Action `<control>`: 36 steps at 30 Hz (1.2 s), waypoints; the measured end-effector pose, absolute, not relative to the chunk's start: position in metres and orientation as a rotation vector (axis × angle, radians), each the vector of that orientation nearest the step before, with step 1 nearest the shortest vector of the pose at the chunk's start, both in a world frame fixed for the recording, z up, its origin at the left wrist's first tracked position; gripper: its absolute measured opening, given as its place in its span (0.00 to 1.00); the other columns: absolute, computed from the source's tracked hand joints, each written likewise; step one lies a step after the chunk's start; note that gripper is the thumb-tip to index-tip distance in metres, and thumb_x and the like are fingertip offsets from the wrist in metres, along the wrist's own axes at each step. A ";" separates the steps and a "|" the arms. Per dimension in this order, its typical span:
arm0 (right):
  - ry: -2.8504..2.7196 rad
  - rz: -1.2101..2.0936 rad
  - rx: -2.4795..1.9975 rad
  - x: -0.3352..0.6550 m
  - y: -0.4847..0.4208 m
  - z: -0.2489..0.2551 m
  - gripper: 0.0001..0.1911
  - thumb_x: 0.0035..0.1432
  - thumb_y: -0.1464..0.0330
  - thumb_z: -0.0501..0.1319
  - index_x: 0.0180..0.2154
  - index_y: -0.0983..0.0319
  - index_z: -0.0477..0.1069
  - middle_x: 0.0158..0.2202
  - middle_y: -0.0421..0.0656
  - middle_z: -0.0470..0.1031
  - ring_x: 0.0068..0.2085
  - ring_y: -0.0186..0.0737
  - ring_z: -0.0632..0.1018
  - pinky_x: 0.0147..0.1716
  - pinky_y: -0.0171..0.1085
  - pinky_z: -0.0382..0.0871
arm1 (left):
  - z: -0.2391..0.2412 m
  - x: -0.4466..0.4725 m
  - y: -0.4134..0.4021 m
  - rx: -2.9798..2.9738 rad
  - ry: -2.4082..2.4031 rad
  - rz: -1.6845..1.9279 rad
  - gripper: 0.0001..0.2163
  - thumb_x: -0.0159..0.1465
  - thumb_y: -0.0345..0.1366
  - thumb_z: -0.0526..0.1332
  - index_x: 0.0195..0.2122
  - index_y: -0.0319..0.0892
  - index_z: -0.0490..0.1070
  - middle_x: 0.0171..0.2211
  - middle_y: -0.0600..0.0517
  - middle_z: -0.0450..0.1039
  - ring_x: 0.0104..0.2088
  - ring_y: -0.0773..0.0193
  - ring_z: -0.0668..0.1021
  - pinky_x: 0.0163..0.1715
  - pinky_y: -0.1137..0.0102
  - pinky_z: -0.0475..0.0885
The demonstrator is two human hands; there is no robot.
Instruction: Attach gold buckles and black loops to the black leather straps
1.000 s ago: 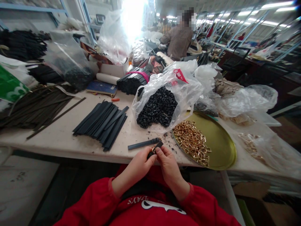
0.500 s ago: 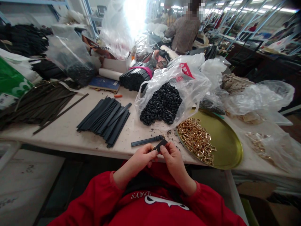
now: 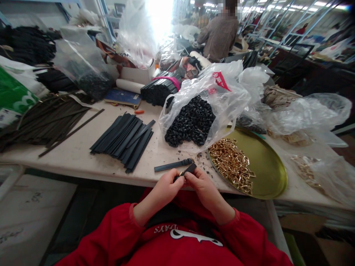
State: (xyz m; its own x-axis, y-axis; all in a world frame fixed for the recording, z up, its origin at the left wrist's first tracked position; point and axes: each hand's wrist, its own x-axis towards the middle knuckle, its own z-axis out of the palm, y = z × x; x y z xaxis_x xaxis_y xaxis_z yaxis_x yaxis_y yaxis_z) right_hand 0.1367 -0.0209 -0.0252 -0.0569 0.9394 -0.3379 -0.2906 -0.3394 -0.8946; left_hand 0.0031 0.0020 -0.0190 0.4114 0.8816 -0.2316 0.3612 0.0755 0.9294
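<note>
Between my two hands, just over the table's front edge, is a dark strap (image 3: 190, 169) with a small gold buckle (image 3: 181, 173) on it. My left hand (image 3: 169, 184) is closed around the buckle end, and its fingers hide part of the strap. The fingers of my right hand (image 3: 202, 183) pinch the strap beside the buckle. Right behind them on the table lies another black strap (image 3: 172, 165) with a buckle at its right end. A stack of flat black strips (image 3: 123, 140) lies to the left.
A clear plastic bag (image 3: 226, 99) of small black loops (image 3: 191, 122) stands behind my hands. At the right, a round gold tray (image 3: 270, 170) holds many gold buckles (image 3: 233, 162). Brown strips (image 3: 52, 118) cover the far left. A person (image 3: 219, 35) is in the background.
My fingers have shifted on the strap: the right hand has moved its pinch closer to the buckle, and the left hand has turned slightly. The things on the table stay put.
</note>
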 end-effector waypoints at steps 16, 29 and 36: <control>-1.196 1.397 -1.397 0.153 -0.026 -0.023 0.11 0.52 0.61 0.58 0.26 0.62 0.62 0.21 0.35 0.65 0.23 0.32 0.66 0.24 0.32 0.61 | -0.014 0.000 -0.007 1.625 1.133 0.469 0.10 0.59 0.41 0.53 0.25 0.41 0.63 0.21 0.56 0.66 0.22 0.68 0.66 0.21 0.75 0.57; -1.259 1.494 -1.225 0.155 -0.012 -0.003 0.09 0.53 0.62 0.58 0.28 0.60 0.62 0.23 0.36 0.64 0.25 0.32 0.65 0.26 0.33 0.60 | 0.021 -0.009 0.005 1.568 1.003 0.472 0.11 0.60 0.42 0.54 0.26 0.40 0.64 0.22 0.56 0.66 0.23 0.70 0.67 0.23 0.76 0.60; -1.545 0.914 -1.287 0.156 -0.010 -0.003 0.04 0.56 0.66 0.56 0.30 0.59 0.67 0.29 0.40 0.68 0.33 0.37 0.69 0.34 0.36 0.62 | -0.006 -0.003 0.019 1.595 1.094 0.524 0.13 0.59 0.45 0.54 0.24 0.41 0.62 0.20 0.57 0.65 0.23 0.69 0.67 0.23 0.75 0.60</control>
